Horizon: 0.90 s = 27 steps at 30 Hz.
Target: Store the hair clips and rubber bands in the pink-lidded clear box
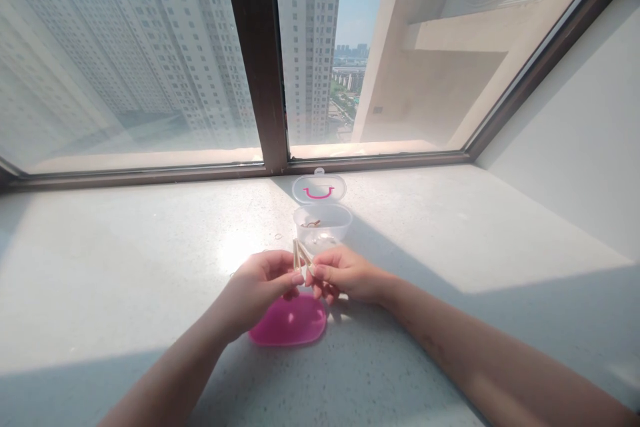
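Observation:
My left hand (pixel 263 283) and my right hand (pixel 345 273) meet over a white stone windowsill (pixel 125 267), both pinched shut on thin wooden sticks (pixel 299 255) that cross between the fingertips. A pink lid or tray (pixel 290 321) lies flat just under my hands. Right behind them stands a small clear plastic box (pixel 323 223) with its lid (pixel 319 188) flipped up, showing a pink handle mark. Small items lie inside the box; I cannot make them out.
A small thin ring (pixel 279 236) lies on the sill left of the box. A large window with a dark frame (pixel 260 80) runs along the sill's far edge. A white wall (pixel 575 127) closes the right side.

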Each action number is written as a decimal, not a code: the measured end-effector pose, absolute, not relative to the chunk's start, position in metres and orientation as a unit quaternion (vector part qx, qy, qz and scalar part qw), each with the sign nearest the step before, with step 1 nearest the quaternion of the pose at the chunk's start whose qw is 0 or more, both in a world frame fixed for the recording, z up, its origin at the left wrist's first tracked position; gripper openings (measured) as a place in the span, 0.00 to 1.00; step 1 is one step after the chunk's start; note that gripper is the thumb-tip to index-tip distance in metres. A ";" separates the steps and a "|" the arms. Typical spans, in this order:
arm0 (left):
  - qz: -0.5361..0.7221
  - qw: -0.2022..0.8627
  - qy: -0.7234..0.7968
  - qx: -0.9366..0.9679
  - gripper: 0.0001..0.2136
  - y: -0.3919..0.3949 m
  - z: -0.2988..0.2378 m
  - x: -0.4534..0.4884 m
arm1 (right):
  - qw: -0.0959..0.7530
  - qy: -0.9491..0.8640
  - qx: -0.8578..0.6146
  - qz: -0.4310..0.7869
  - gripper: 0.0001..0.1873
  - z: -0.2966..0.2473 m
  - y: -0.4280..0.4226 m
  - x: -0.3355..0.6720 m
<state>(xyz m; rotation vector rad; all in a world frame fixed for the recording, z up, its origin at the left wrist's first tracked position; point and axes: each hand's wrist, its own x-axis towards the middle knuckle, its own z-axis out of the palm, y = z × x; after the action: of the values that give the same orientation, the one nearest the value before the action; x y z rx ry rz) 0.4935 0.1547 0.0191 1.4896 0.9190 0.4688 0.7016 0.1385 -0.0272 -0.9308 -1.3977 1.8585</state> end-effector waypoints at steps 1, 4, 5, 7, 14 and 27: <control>0.200 0.603 0.394 0.664 0.09 0.154 0.020 0.494 | 0.305 -0.539 -0.355 0.700 0.19 -0.026 0.138 0.702; 0.189 0.566 0.381 0.706 0.10 0.152 0.023 0.494 | 0.267 -0.584 -0.361 0.676 0.18 -0.019 0.135 0.702; 0.186 0.561 0.374 0.715 0.10 0.151 0.023 0.494 | 0.253 -0.600 -0.364 0.666 0.17 -0.016 0.134 0.703; 0.184 0.557 0.360 0.725 0.10 0.151 0.024 0.494 | 0.232 -0.623 -0.363 0.653 0.15 -0.011 0.132 0.703; 0.195 0.547 0.391 0.714 0.11 0.153 0.027 0.495 | 0.281 -0.616 -0.360 0.642 0.10 -0.017 0.129 0.699; 0.181 0.548 0.418 0.702 0.11 0.153 0.023 0.496 | 0.286 -0.613 -0.369 0.638 0.12 -0.018 0.129 0.696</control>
<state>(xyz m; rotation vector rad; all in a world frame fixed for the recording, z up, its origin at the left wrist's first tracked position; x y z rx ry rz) 0.4963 0.1530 0.0234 1.6620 0.9892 0.4293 0.6964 0.1287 -0.0182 -0.9858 -1.6384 1.7058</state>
